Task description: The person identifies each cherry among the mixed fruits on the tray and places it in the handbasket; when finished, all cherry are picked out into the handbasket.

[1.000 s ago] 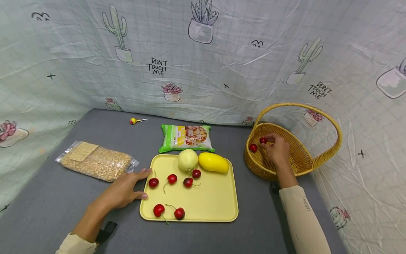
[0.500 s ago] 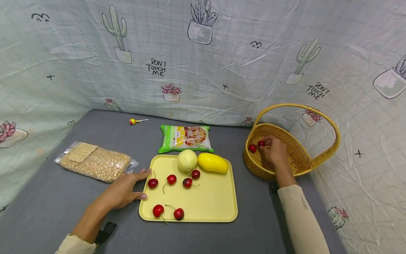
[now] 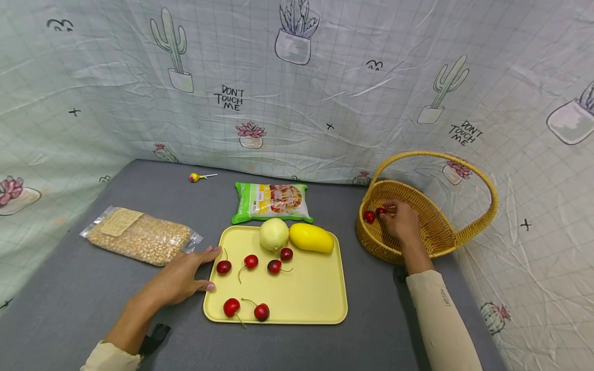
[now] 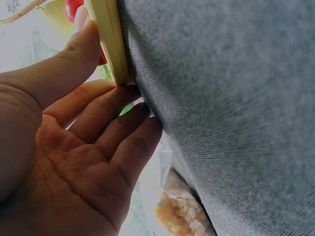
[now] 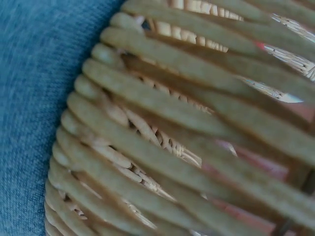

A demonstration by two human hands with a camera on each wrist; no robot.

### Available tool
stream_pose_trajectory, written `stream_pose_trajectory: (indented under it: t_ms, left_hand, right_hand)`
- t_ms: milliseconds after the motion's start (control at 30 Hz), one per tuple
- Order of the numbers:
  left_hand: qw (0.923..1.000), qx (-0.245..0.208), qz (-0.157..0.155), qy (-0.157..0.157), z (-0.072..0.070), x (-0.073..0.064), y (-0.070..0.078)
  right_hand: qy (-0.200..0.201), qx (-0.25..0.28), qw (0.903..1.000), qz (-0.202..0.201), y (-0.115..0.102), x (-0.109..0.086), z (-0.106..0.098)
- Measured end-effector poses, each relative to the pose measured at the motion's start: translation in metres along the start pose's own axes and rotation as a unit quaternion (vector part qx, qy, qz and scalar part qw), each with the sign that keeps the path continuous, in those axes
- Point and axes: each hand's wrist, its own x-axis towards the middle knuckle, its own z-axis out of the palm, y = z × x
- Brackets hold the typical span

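Observation:
My right hand is inside the yellow wicker basket, pinching a dark red cherry that its fingers partly cover. Just left of it, a second cherry lies in the basket. In the right wrist view, the woven basket wall hides most of that hand. My left hand rests against the left edge of the pale yellow tray, thumb and fingertips touching the rim, fingers nearly straight. On the tray lie several stemmed cherries, a pale round pear-like fruit and a yellow mango-like fruit.
Behind the tray lies a green and white food packet. A clear bag of corn kernels is left of the tray, near my left hand. Farther back is a lollipop. The basket's tall handle arches above it; printed cloth hangs behind the table.
My right hand has moved slightly left and lower in the basket, with its cherry nearer the one lying there. My left hand stays at the tray's edge.

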Motion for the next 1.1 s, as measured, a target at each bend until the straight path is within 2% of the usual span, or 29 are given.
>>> stream_pose_trajectory:
  t_ms: [333,533,700,867,1000,1100]
  left_hand:
    - [1.0,0.005,-0.002,-0.001,0.0,-0.001,0.001]
    - [1.0,0.004,-0.003,0.0,0.0,0.0,0.0]
    - [1.0,0.001,0.001,0.004,0.0,-0.001,0.0]
    - [1.0,0.0,0.001,0.001,-0.001,0.0,0.0]
    - [1.0,0.0,0.001,-0.001,-0.001,0.0,0.001]
    - [1.0,-0.003,0.002,-0.001,-0.001,0.0,0.001]
  right_hand:
    - [0.051,0.039,0.9975,-0.03,0.001,-0.001,0.003]
    - [0.117,0.065,0.9891,-0.06,-0.002,-0.002,0.003]
    - [0.186,0.094,0.9744,-0.084,-0.008,-0.003,0.003]
    - [0.256,0.111,0.9516,-0.129,-0.011,-0.003,0.001]
    - [0.292,0.122,0.9328,-0.173,-0.017,-0.007,-0.002]
    - [0.307,0.126,0.9221,-0.199,-0.026,-0.015,-0.004]
